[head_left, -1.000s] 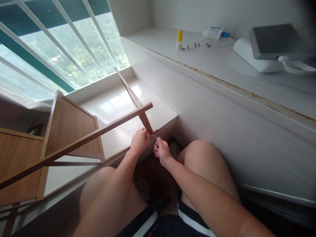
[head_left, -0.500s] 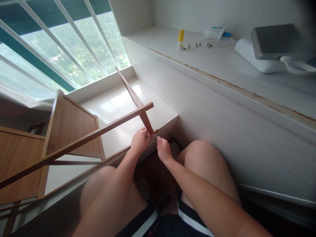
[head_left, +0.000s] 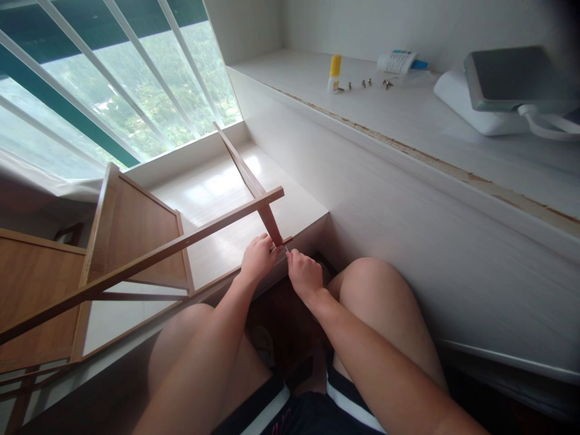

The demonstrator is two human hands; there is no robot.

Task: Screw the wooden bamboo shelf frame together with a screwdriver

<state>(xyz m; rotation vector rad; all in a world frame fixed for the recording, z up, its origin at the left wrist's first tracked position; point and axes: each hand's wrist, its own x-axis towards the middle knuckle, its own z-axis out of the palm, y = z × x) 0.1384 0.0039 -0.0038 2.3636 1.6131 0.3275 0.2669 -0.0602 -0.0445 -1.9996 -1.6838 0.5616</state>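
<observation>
At the lower end of a wooden leg, my left hand is closed, its fingertips pinching the wood. My right hand is closed around a screwdriver-like tool whose thin metal shaft meets the leg's end; its handle is hidden in the fist. A small wooden piece sticks out sideways at that end. The leg crosses a long wooden bar, and both belong to a folding wooden frame with brown panels.
On the white ledge at the right stand a yellow-capped bottle, several small screws, a white tube with a blue cap and a grey device with a white cable. A barred window is behind. The ledge's edge is chipped.
My right hand has turned at the wrist around the tool, its back now more upward. My left hand and the wooden frame stay in place; the view has shifted slightly.
</observation>
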